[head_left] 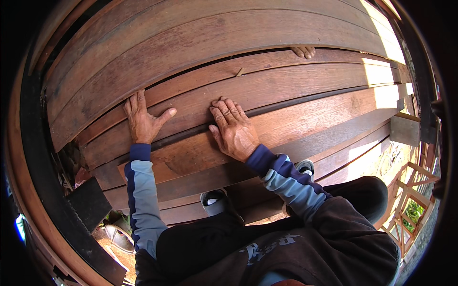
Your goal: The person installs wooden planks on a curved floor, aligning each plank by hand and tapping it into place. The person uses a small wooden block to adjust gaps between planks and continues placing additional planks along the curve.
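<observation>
My left hand [143, 120] is open, thumb spread wide. Its fingertips reach the lower edge of a wide upper wooden board [200, 45], where a dark gap runs beneath that edge. Below the gap lie narrower reddish-brown planks [296, 78]. My right hand [234, 126] rests flat, its fingers over the dark slot above a lighter plank [305, 124]. Nothing shows in either hand. A small sliver of wood [239, 72] sits on the planks between my hands and the gap. Another person's fingers [304, 51] poke out through the gap at the upper right.
A dark curved-looking beam [40, 157] borders the boards at the left. My shoes [213, 198] stand on lower planks. A grey block [405, 129] is at the right, with a wooden lattice frame [410, 195] farther down. A round pan-like object [119, 238] lies at lower left.
</observation>
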A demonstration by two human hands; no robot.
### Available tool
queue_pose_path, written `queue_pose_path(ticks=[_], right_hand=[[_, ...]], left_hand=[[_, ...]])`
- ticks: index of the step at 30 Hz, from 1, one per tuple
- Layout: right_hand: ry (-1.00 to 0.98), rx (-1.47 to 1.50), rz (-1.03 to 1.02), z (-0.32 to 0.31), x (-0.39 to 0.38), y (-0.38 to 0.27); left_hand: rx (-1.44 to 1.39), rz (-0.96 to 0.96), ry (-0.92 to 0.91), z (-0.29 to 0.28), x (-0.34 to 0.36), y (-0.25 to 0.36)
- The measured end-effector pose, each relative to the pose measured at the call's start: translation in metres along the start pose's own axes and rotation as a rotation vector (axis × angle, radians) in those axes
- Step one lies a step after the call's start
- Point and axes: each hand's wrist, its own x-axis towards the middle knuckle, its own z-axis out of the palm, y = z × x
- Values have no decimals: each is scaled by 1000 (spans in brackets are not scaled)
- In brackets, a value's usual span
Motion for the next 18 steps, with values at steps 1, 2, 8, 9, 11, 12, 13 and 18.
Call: queue_pose_path(ticks=[1, 2, 8, 9, 11, 12, 13, 18], right_hand=[[27, 14, -5, -2, 1, 1], [44, 25, -12, -5, 2, 2], [387, 290, 404, -30, 28, 45], [336, 228, 397, -35, 36, 57], [338, 291, 276, -34, 51, 73], [310, 297, 238, -34, 57, 79], [257, 302, 236, -32, 62, 84], [208, 366, 139, -26, 64, 91]], left_hand=[[22, -12, -6, -1, 0, 1], [-13, -12, 3, -1, 0, 2], [-31, -52, -19, -2, 0, 5], [-24, -48, -17, -2, 0, 5], [-11, -53, -25, -2, -1, 5], [-6, -64, -34, -1, 0, 5], [0, -77, -46, -2, -1, 5], [-35, -37, 2, -2, -1, 3]])
